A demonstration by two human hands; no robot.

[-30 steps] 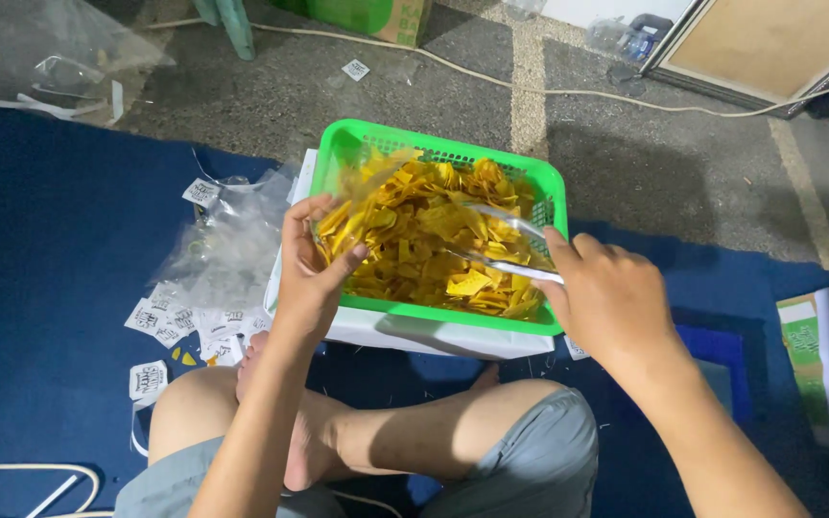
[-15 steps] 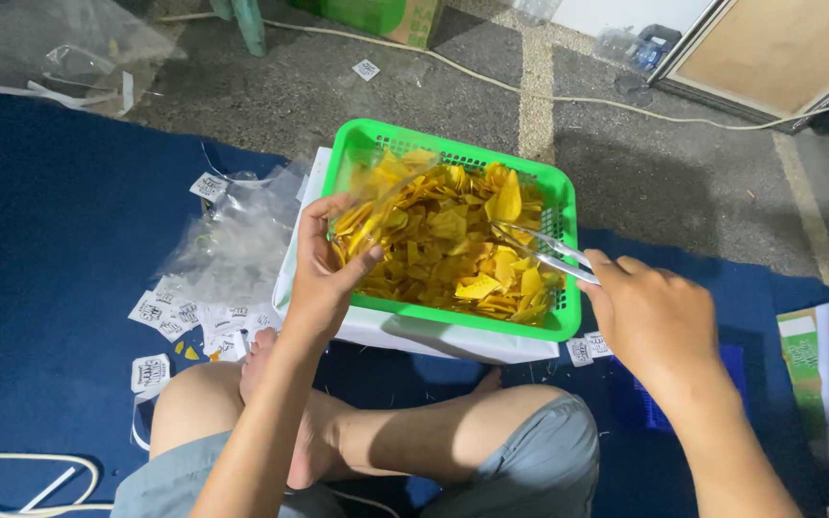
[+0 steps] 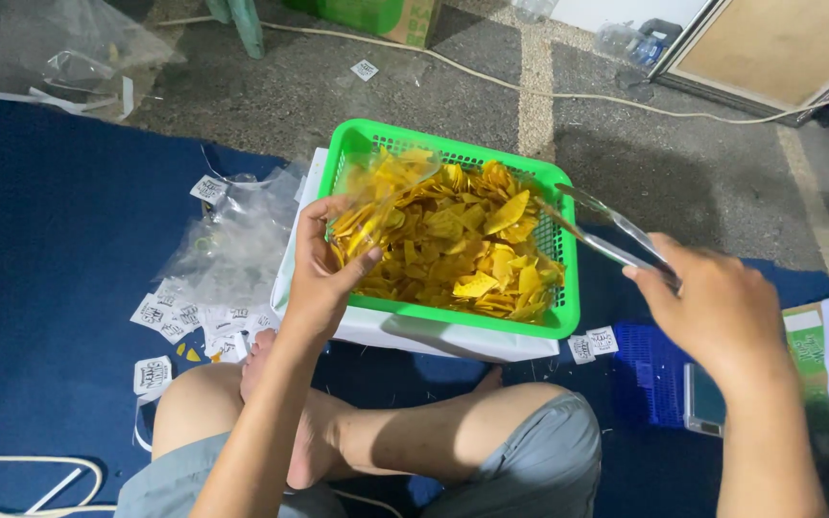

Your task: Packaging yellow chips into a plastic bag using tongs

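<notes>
Tongs lifted clear of the chips

The right hand (image 3: 722,312) had its fingers wrapped round slim metal tongs (image 3: 606,230), which had risen from the yellow chips (image 3: 453,249) and drawn right, past the green plastic basket (image 3: 453,321) rim. The left hand (image 3: 323,273) fingers still pinched a clear, chip-filled plastic bag (image 3: 371,206) over the basket's left side.

White paper labels (image 3: 184,317) litter the blue mat (image 3: 40,288).
</notes>
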